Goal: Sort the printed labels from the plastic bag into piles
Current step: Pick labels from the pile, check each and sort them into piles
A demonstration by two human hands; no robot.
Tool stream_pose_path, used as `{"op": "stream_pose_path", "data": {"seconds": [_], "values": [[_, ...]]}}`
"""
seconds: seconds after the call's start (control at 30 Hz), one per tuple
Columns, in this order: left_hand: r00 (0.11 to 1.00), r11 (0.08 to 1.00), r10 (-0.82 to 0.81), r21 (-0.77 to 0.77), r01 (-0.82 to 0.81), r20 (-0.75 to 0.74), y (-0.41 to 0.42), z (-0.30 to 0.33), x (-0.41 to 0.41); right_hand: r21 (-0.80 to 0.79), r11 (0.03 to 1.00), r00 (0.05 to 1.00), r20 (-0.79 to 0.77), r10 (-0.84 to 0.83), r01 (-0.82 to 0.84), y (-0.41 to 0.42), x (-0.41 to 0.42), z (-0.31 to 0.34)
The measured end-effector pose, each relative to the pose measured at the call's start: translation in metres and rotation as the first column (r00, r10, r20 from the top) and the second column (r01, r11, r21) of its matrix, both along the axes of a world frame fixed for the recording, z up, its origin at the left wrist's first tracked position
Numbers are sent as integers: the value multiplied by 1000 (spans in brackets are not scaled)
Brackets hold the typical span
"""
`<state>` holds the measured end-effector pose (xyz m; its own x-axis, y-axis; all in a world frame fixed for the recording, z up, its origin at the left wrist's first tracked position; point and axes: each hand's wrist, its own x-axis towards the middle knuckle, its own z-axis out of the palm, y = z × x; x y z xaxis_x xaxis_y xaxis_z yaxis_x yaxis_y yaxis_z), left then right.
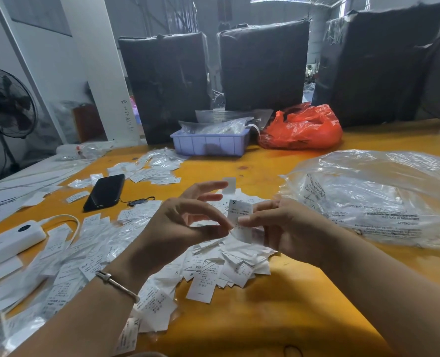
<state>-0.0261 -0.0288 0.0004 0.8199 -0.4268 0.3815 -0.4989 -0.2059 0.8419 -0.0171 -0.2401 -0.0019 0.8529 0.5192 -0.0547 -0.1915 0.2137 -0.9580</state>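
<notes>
A white printed label marked S [239, 211] stands upright between my two hands above a heap of loose labels [229, 264]. My right hand [283, 225] pinches its lower right edge. My left hand [185, 222] meets the label's lower left edge with thumb and forefinger, its other fingers spread above. A large clear plastic bag [378, 199] lies to the right on the yellow table [278, 318].
More labels and small clear sleeves [67, 256] cover the table's left side. A black phone [105, 191] and a white power bank [10, 242] lie at the left. A lilac tray [209, 145], a red bag [302, 128] and black wrapped bales [264, 65] stand behind.
</notes>
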Motion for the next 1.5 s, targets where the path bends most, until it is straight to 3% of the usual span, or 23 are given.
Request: {"op": "stream_pose_path", "data": {"seconds": [0.27, 0.5, 0.7, 0.87, 1.0, 1.13, 1.23, 1.33, 1.5], "values": [[960, 999, -9, 38, 20, -279, -3, -4, 2, -47, 996, 994, 88, -65, 70, 1, 2, -5], [951, 1000, -5, 27, 14, -310, -8, -5, -1, -127, 981, 957, 272, -106, 144, 7, -1, -9], [947, 997, 71, 38, -63, -314, -4, -7, 5, -160, 954, 928, 316, -195, 255, 6, -2, -7], [931, 973, 197, -56, -225, -307, 5, -9, 9, -142, 923, 913, 260, -315, 358, 0, 3, -4], [916, 957, 177, -156, -246, -362, 5, -5, 10, -177, 869, 841, 396, -368, 463, -4, 2, -6], [922, 954, 137, -204, -221, -361, 4, -3, 8, -252, 846, 802, 521, -290, 470, -3, -1, -4], [933, 955, 87, -236, -178, -350, 3, -1, 5, -378, 832, 851, 489, -193, 406, 2, -4, -5], [943, 959, 24, -260, -116, -331, 2, -1, 3, -387, 887, 904, 422, -70, 250, 5, -8, -2], [963, 988, 54, -123, -89, -264, 0, -3, 2, -339, 904, 849, 526, -49, 262, 7, -10, -5]]}}
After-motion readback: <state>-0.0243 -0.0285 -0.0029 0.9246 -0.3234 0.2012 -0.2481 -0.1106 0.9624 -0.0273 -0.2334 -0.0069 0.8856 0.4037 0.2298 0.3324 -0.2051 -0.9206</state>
